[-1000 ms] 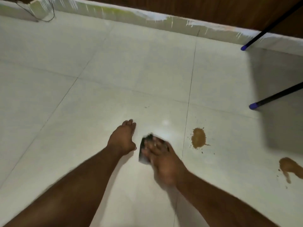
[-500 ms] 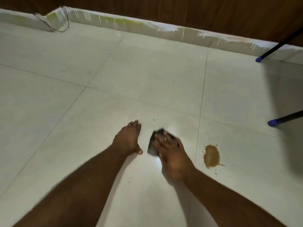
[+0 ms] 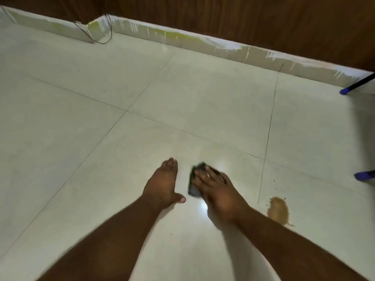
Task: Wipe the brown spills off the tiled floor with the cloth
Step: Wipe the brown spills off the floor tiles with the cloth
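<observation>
Both my hands are down on the tiled floor [image 3: 101, 138], pale glossy tiles with thin dark grout lines. My left hand [image 3: 163, 184] is flat, palm down, fingers together pointing away from me, thumb sticking out to the right; nothing in it. Just right of that thumb is the cloth [image 3: 193, 188], dark and bunched, lying on the same tile. My right hand [image 3: 216, 188] is on top of it, fingers spread and pressing down, so only the cloth's left and far edges show past my fingertips; the rest is hidden under my palm. Bright glare on the floor next to that hand. Further right, across the grout line on the next tile, is a brown spill [image 3: 278, 210] with small specks above it, near my right forearm but apart from the cloth. At the far right edge, two blue-tipped black legs [image 3: 364, 175] rest on the floor. White skirting [image 3: 203, 43] and a wood-panelled wall run along the back.
</observation>
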